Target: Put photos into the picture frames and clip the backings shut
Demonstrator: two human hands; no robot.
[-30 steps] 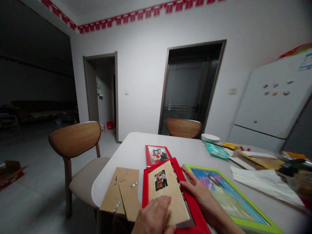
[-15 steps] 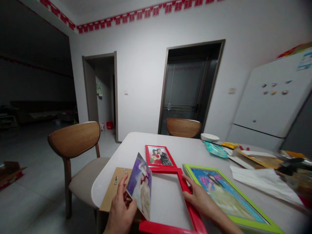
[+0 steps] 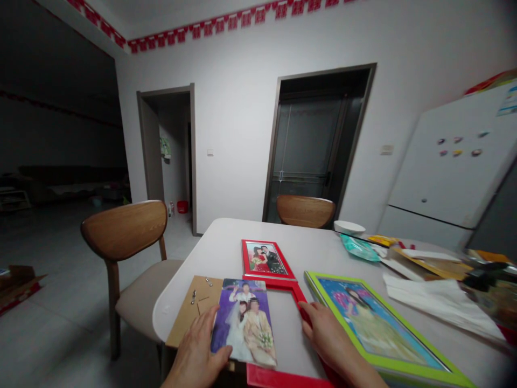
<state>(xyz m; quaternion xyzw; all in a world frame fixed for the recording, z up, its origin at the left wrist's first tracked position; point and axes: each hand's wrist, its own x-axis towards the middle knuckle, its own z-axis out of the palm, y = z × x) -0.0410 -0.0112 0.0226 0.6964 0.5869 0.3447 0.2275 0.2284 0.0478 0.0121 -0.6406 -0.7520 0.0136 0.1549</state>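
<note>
A wedding photo print (image 3: 246, 326) with a purple background lies face up, covering the left side of an unglazed red picture frame (image 3: 288, 377). At the print's left edge is my left hand (image 3: 197, 345), fingers stretched out and the thumb resting on its lower left corner. My right hand (image 3: 329, 337) closes around the right rail of the red frame. Under and left of the print is a brown backing board (image 3: 183, 315) with small metal clips. Behind stands a smaller red-framed photo (image 3: 264, 260) lying flat. A green-framed portrait (image 3: 374, 326) lies right of my right hand.
The white table (image 3: 218, 237) has a rounded left corner. On its right are a white bowl (image 3: 349, 228), a teal packet (image 3: 359, 248), white paper (image 3: 440, 302) and piled packaging. Wooden chairs stand at the left (image 3: 125, 229) and the far side (image 3: 306, 210).
The print has turned from nearly upright to lying almost flat, face up. My left hand has turned over with it and its fingers have straightened. My right hand stays on the frame.
</note>
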